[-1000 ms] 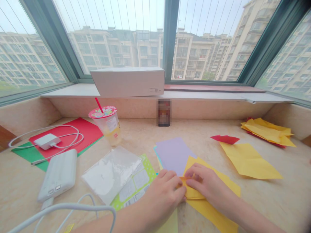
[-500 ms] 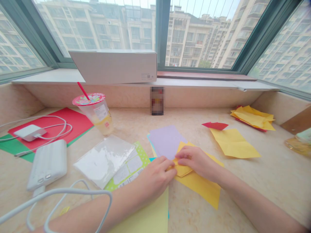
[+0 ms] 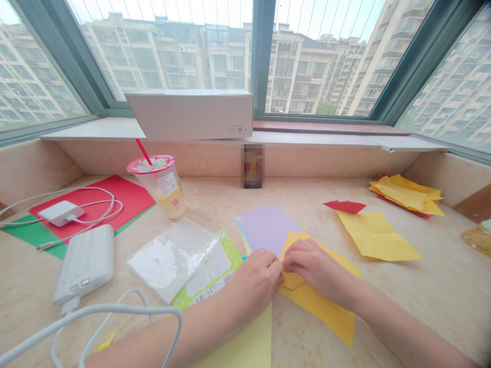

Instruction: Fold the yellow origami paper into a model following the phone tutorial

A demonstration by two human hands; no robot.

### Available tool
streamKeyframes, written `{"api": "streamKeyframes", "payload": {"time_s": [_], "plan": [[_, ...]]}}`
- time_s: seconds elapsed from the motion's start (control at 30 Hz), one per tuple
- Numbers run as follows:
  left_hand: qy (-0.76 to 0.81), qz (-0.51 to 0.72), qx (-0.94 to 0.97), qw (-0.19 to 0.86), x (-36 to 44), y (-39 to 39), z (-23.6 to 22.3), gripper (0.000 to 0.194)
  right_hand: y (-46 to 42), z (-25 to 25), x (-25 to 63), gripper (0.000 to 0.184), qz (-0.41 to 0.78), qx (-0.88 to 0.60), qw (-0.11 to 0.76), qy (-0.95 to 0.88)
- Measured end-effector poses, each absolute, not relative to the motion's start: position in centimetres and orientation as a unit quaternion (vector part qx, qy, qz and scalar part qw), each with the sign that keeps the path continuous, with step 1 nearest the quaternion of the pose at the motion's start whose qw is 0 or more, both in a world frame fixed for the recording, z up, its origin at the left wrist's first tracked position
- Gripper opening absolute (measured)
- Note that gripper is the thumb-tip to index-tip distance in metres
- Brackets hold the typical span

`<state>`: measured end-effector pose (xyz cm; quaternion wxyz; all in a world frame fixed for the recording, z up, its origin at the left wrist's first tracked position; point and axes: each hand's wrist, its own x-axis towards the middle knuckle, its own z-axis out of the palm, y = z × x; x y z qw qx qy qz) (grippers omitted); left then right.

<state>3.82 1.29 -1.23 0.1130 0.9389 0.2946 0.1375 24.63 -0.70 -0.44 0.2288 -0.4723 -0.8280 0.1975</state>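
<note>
Your left hand (image 3: 258, 280) and right hand (image 3: 315, 267) meet fingertip to fingertip, both pinching a small folded flap of the orange-yellow paper (image 3: 322, 306), which lies flat on the bench (image 3: 422, 296) under your right hand. The sheet looks thin, light and limp, likely to crease or slide easily; hold it at the folded edge between your fingertips.
</note>
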Motion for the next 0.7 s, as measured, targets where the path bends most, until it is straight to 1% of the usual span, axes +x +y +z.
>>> {"api": "streamKeyframes", "payload": {"time_s": [0.07,0.1,0.3,0.43,0.57,0.7], "plan": [[0.316,0.149,0.927,0.138,4.0,1.2,-1.0,0.004,-0.9,-0.4,24.8,0.022,0.18,-0.456,0.227,-0.842],[0.321,0.155,0.922,0.149,4.0,1.1,-0.9,0.004,-1.0,-0.4,25.0,0.021,0.173,-0.445,0.226,-0.849],[0.315,0.152,0.92,0.177,3.8,1.1,-1.0,0.012,-1.1,-0.3,25.9,0.024,0.119,-0.364,0.228,-0.895],[0.313,0.143,0.921,0.185,3.7,1.1,-1.2,0.014,-0.9,-0.2,26.4,0.024,0.093,-0.326,0.211,-0.917],[0.309,0.135,0.923,0.185,3.6,1.2,-1.2,0.016,-1.4,0.2,26.9,0.029,0.097,-0.335,0.198,-0.916],[0.297,0.119,0.934,0.159,3.6,1.3,-1.1,0.015,-2.1,0.2,27.4,0.032,0.087,-0.358,0.181,-0.912]]}}
